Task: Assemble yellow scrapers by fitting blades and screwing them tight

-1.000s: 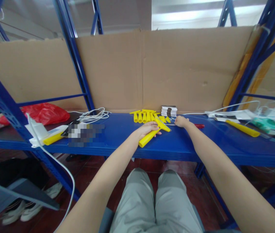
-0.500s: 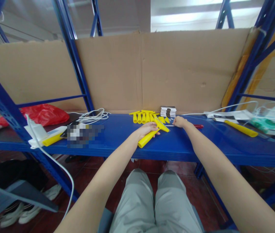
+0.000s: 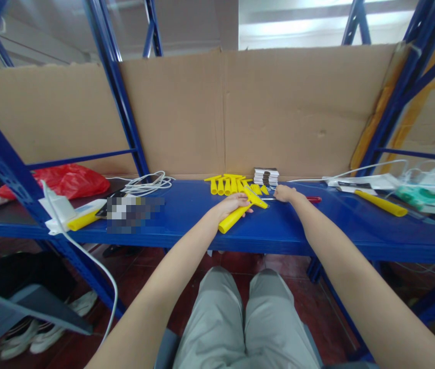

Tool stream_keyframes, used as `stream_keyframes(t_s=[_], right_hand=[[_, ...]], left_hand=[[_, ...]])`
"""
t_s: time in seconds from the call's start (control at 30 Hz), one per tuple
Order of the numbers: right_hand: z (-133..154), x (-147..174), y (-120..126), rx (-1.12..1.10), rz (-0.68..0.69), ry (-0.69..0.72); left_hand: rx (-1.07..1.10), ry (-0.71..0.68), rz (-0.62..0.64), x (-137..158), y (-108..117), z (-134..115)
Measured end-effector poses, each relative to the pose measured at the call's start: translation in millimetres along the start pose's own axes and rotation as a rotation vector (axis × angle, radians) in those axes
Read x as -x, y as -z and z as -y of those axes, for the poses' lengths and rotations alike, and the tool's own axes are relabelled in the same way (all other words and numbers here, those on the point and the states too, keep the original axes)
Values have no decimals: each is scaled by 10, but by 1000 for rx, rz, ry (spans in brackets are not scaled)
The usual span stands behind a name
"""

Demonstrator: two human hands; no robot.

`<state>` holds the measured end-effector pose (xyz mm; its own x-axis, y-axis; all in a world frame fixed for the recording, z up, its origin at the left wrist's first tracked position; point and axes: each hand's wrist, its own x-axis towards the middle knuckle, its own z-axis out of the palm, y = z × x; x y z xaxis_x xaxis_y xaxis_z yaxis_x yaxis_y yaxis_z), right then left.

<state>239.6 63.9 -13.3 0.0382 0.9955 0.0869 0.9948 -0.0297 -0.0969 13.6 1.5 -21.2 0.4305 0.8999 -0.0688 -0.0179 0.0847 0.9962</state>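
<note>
My left hand [image 3: 235, 204] is closed around a yellow T-shaped scraper [image 3: 232, 220], whose round grip points toward me and whose wide head tilts to the right. My right hand [image 3: 285, 193] is closed, knuckles up, beside some tiny pale pieces [image 3: 270, 189] on the bench. What its fingertips pinch, if anything, is hidden. A screwdriver [image 3: 313, 200] with a red handle lies under or behind the right wrist; its metal shaft shows left of the hand, near the scraper head. I cannot tell whether the hand touches it.
Several yellow T-shaped scrapers [image 3: 227, 185] stand in a row at the back, beside a banded stack of white cards [image 3: 266, 177]. White cables [image 3: 151, 182] and a red bag [image 3: 71, 182] lie left. Another yellow handle [image 3: 382, 203] lies right. Cardboard [image 3: 278, 113] walls the blue bench [image 3: 190, 220].
My right hand has shifted very slightly and stays by the tiny pieces. The left hand and its scraper hold still. At the far left edge, another person's hand has come into view.
</note>
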Motion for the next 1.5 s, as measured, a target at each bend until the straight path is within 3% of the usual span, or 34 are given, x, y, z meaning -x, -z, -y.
stream_keyframes(t_s=[0.23,0.43,0.63,0.8,1.1,1.5], right_hand=[[-3,0,1,-207,-73,127],[220,103,24,-510,-191,311],[449,234,-54,-905,-88,486],[508,233,-125,-1078,-59,528],[536,206,-206,-1102,-13,532],[505,194,-200,-1026,-113,571]], left_hand=[[-13,-12,-8,2,-8,7],[-22,-15,4,-17,9,13],[-14,-18,46,-70,65,35],[-13,-17,49,-83,74,48],[10,-22,47,-23,26,2],[45,4,13,20,-4,-40]])
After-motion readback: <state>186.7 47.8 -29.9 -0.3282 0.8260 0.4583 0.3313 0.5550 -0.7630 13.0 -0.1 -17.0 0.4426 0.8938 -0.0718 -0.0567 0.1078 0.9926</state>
